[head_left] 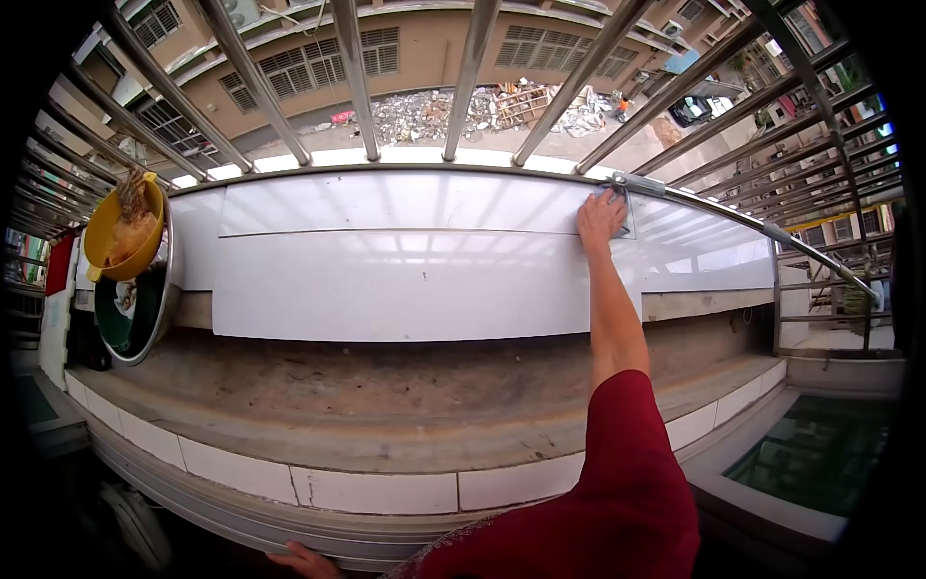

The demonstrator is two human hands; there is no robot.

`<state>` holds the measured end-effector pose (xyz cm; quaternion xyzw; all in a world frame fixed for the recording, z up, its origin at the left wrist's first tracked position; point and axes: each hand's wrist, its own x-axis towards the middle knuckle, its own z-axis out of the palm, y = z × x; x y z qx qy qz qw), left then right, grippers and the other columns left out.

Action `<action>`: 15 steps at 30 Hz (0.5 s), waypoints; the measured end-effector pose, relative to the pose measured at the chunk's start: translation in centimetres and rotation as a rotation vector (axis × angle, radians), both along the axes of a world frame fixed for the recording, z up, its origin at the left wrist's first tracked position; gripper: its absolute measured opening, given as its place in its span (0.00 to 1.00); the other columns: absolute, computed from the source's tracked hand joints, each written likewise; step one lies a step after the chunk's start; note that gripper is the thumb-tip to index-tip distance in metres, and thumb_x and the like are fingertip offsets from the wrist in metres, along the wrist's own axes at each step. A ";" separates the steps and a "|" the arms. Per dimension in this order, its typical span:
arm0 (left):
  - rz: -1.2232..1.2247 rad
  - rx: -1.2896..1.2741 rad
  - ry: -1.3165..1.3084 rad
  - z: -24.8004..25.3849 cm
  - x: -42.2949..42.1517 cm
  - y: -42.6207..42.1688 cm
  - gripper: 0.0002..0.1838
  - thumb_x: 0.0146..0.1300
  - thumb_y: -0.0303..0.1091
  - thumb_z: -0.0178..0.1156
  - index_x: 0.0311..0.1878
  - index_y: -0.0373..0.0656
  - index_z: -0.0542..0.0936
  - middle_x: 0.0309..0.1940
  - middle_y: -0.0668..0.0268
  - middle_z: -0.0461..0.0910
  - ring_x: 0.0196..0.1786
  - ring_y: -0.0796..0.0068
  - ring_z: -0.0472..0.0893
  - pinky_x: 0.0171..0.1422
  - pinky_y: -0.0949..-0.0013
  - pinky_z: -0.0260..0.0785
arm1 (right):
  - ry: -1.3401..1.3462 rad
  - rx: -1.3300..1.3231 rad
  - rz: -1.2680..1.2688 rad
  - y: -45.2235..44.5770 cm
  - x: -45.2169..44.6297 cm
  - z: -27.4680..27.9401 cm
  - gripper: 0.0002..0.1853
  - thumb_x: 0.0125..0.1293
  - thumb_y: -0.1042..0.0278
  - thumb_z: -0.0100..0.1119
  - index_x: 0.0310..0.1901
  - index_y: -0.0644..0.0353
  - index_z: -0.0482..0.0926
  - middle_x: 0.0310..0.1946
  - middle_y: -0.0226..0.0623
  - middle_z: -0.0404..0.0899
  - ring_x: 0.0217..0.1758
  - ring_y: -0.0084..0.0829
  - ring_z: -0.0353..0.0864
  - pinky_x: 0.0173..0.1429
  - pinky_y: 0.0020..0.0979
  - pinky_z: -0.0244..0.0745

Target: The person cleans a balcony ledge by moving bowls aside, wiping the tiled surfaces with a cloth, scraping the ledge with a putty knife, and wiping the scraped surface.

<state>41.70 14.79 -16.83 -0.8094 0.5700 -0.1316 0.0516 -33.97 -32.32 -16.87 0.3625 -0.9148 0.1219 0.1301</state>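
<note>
Lone head-worn view, forward and down
Close above a dark-red fabric sleeve [632,454], facing glossy white flat panels [405,285] and round silvery metal bars [471,82] beyond.

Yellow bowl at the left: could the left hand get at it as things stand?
Probably, with a long lean: the left hand is low in view, well short of the yellow bowl, but nothing visible blocks the way.

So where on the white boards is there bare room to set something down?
The broad middle of the white boards looks free, bordered by the yellow bowl at left, the right hand on the grey cloth at right and the metal bars behind. Crowded: the left end, where bowls overlap.
</note>
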 end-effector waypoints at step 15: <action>-0.159 0.012 -0.398 1.5 -0.2 -3.2 0.34 0.66 0.37 0.49 0.65 0.25 0.48 0.50 0.41 0.71 0.48 0.49 0.74 0.55 0.60 0.68 | -0.140 -0.177 1.104 -7.2 22.9 0.4 0.23 0.56 0.73 0.51 0.56 0.61 0.68 0.59 0.46 0.64 0.65 0.45 0.60 0.67 0.40 0.57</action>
